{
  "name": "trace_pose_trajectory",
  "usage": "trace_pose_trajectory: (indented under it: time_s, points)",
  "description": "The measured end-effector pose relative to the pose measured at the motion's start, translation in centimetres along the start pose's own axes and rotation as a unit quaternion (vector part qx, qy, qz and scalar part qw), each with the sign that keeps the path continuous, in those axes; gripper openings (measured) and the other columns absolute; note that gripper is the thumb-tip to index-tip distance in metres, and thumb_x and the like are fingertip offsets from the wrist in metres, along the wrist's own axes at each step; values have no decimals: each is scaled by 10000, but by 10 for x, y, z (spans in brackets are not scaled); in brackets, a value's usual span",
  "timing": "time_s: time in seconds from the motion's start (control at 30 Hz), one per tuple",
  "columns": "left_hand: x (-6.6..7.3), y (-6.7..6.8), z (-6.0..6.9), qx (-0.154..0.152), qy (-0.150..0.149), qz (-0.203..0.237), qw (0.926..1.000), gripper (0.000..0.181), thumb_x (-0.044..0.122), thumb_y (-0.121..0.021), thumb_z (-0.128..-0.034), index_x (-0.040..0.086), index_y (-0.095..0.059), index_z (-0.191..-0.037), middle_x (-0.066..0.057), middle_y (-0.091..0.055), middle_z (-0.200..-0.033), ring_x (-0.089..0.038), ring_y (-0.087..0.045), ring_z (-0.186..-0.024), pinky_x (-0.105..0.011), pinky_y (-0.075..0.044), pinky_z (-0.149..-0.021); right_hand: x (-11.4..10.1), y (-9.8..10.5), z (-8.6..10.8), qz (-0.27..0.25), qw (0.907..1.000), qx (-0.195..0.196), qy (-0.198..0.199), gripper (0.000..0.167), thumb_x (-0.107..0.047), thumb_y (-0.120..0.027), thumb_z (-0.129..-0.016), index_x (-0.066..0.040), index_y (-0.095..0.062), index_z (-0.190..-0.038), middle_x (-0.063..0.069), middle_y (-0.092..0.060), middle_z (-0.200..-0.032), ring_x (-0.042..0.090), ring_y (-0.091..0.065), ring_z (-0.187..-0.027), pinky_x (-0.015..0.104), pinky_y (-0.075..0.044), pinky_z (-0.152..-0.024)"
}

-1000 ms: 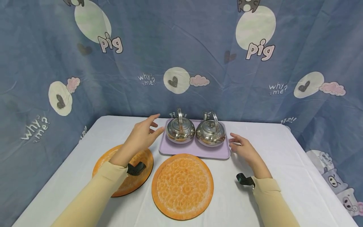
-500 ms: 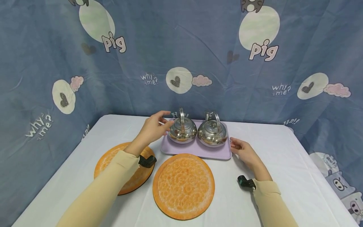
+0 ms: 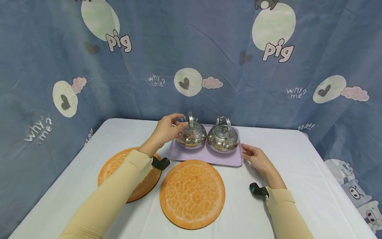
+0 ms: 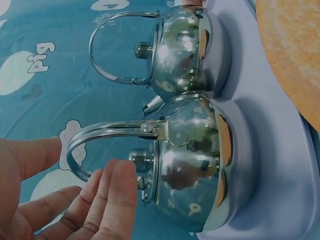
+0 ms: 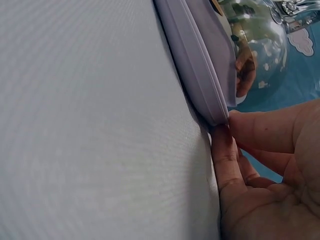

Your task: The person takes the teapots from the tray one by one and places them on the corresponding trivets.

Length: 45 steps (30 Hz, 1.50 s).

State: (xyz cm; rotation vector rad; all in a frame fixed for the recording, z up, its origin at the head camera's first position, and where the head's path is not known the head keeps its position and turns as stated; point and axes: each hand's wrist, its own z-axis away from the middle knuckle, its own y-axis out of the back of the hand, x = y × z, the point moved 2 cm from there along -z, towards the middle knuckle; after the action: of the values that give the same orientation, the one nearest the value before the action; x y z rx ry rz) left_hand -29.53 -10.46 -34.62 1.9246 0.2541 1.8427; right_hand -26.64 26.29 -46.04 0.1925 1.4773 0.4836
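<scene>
Spread left hand is hovering near the left kettle's handle, best grasped centrally; right hand is pinching the tray rim.

A staged filming corner, apparently: blue cartoon-printed cloth hangs from nine through twelve to three o'clock round a white-covered table, with black cameras at both wrists.

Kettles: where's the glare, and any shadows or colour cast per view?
Head: bright highlights on the left kettle and right kettle, soft shadow by the right hand; left wrist: strong reflections on both kettles, backdrop looks teal; right wrist: right kettle shows a hand's reflection, soft shadow on the tablecloth.
</scene>
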Motion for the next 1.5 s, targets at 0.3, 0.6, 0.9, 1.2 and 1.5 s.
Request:
trace_pose_trajectory:
  time_s: [0.3,0.6,0.9,1.2,1.5]
  points:
    - [5,-5,-13,-20,90,317,9995,564,309,-655,-1095,51,-518,-1577,-200,-675,-1226,-328,-757,-1049,-491,-659,-961,-3,-1,-4,-129,9998,104,57,558,9,-563,-1078,148,-374,-1585,363,-528,-1512,416,-521,-1410,34,-462,-899]
    - [12,-16,-27,125,253,443,9986,540,296,-686,-1078,70,-555,-1550,-104,-703,-1081,-204,-762,-924,-382,-681,-893,-1,3,-5,-49,9999,121,8,545,16,-550,-1083,143,-381,-1585,353,-538,-1513,409,-523,-1429,34,-463,-912]
    - [18,-19,-33,379,467,424,9973,557,283,-699,-1069,56,-546,-1554,-128,-714,-1163,-183,-752,-922,-339,-680,-878,-1,4,-4,-94,9999,145,6,540,16,-556,-1082,140,-392,-1581,352,-541,-1507,387,-537,-1407,28,-469,-902]
    - [19,-18,-34,337,504,638,9961,541,220,-683,-1078,12,-522,-1552,-132,-711,-1043,-140,-702,-797,-346,-681,-872,0,1,-3,-15,9999,115,-18,544,-14,-565,-1085,128,-399,-1584,337,-551,-1518,415,-530,-1441,81,-475,-981]
    - [22,-17,-36,365,604,529,9961,441,186,-688,-1068,1,-585,-1455,-108,-679,-935,-136,-676,-719,-348,-689,-799,1,0,-3,-60,9999,127,-60,538,-9,-564,-1086,121,-406,-1584,327,-552,-1523,401,-534,-1437,124,-495,-1018]
